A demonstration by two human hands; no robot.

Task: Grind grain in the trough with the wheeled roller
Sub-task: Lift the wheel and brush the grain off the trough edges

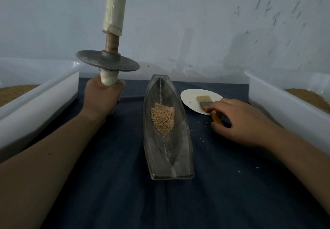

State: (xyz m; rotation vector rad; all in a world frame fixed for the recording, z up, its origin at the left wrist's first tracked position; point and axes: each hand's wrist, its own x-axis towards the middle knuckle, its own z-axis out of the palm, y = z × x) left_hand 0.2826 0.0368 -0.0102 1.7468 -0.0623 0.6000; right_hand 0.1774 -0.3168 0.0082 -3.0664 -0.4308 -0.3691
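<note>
From the head view we see the trough [171, 153], a long, dark, boat-shaped vessel, lying lengthwise on a dark blue cloth [116, 184] with its pointed end away from us. A small pile of tan grain [162, 120] sits in its groove, about midway along and a little toward the far end. The wheeled roller [107, 60] is not in the trough: it is held up in the air to the left of the trough's far end, with its shaft nearly upright and its grey disc roughly level. Our left hand [102, 96] is closed in a fist round the lower, pale-wrapped handle just under the disc. The upper wrapped handle runs out of the top of the picture. To the right of the trough, our right hand [239, 120] lies low, its fingers and thumb curled about the orange handle of a brush [205, 102]. The brush's bristles lie on a white paper plate [189, 96] just beside the trough. A translucent left tub [44, 86] stands well to the left of the trough and a right tub [264, 95] well to the right, each holding brown granular stuff. A few loose specks dot the cloth to the right of the trough.
</note>
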